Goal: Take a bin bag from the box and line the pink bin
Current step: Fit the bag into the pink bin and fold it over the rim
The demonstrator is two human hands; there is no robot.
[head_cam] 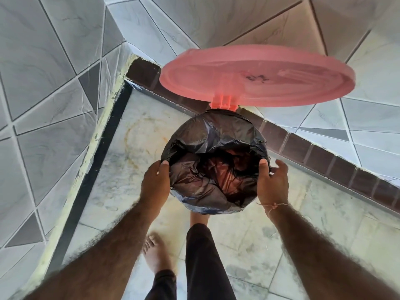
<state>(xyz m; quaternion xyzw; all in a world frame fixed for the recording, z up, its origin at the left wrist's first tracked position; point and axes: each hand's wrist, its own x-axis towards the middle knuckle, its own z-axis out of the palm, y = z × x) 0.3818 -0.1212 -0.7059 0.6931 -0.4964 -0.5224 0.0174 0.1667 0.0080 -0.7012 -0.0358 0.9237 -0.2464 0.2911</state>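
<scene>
A black bin bag is spread over the round mouth of the pink bin, whose body is hidden under the bag. Pink shows through the thin plastic inside. The bin's pink lid stands raised on its hinge at the far side. My left hand grips the bag's edge at the left rim, thumb on top. On the right rim, my right hand presses the bag with its thumb while the fingers spread outside. The box is not in view.
The bin stands on a pale marble floor in a tiled corner. Grey tiled walls rise on the left and behind, with a dark brown tile skirting at the right. My bare feet and dark trousers are just below the bin.
</scene>
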